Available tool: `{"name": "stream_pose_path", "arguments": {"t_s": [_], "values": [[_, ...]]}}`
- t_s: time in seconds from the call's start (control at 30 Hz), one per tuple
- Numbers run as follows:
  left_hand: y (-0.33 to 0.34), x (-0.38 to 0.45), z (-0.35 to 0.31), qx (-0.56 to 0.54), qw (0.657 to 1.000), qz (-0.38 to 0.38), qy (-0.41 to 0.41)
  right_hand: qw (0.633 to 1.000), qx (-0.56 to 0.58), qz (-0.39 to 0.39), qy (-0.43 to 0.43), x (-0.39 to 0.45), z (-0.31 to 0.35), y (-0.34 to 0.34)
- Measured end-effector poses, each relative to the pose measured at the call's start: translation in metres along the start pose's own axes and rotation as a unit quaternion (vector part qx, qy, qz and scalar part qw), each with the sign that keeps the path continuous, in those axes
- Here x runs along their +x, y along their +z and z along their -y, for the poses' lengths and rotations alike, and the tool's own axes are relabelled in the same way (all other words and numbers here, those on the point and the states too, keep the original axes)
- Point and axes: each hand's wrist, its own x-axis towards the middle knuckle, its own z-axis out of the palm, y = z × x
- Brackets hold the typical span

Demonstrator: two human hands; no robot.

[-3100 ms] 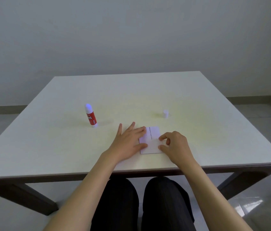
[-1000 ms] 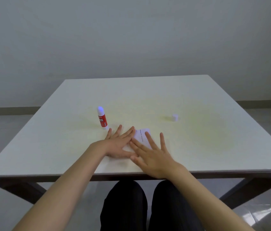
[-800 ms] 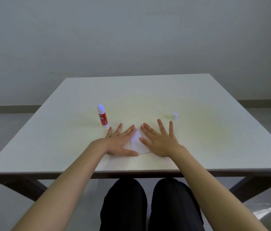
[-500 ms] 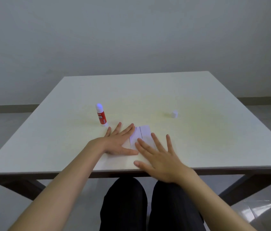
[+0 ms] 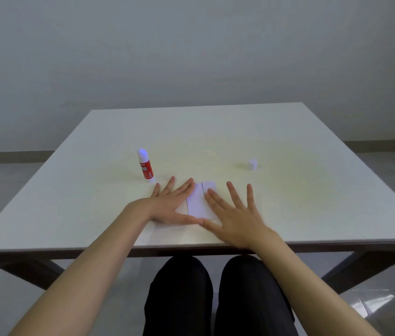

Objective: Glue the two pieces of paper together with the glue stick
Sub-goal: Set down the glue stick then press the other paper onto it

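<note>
Two small white pieces of paper [image 5: 200, 202] lie overlapped on the table near its front edge, with a dark line where they meet. My left hand [image 5: 171, 204] rests flat, fingers spread, on the left part of the paper. My right hand [image 5: 236, 218] lies flat with fingers spread over the paper's right side and the table beside it. The red and white glue stick [image 5: 145, 166] stands upright, uncapped, just beyond my left hand. Its white cap [image 5: 252, 164] sits apart, farther right.
The white table [image 5: 313, 202] has its front edge close to my wrists. My legs in dark trousers [image 5: 216, 297] are under the table. A plain wall stands behind, and shiny floor shows at the lower right.
My right hand has slid back and forth flat over the paper, and now lies farther right and forward than half a second ago. My left hand stays pressed on the paper.
</note>
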Motion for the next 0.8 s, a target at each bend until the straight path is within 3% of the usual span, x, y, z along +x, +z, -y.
{"name": "stream_pose_path", "arguments": {"t_s": [0.13,0.37,0.63,0.73,0.8], "values": [[-0.003,-0.001,-0.001,0.003,1.000,0.003,0.002,0.998,0.001,0.037,0.047,0.035,-0.003,-0.012],[0.004,0.003,0.003,-0.020,1.000,-0.015,0.013,0.997,0.029,0.007,-0.065,0.014,0.027,0.010],[0.008,0.006,0.007,-0.043,0.998,-0.038,0.010,0.999,0.026,0.019,0.022,0.041,0.002,0.003],[0.012,0.002,0.009,-0.102,0.992,-0.069,0.015,0.999,0.042,0.015,0.018,0.043,0.001,0.005],[0.014,-0.004,0.010,-0.212,0.969,-0.122,0.045,0.999,0.049,0.006,0.015,0.043,-0.001,0.005]]}}
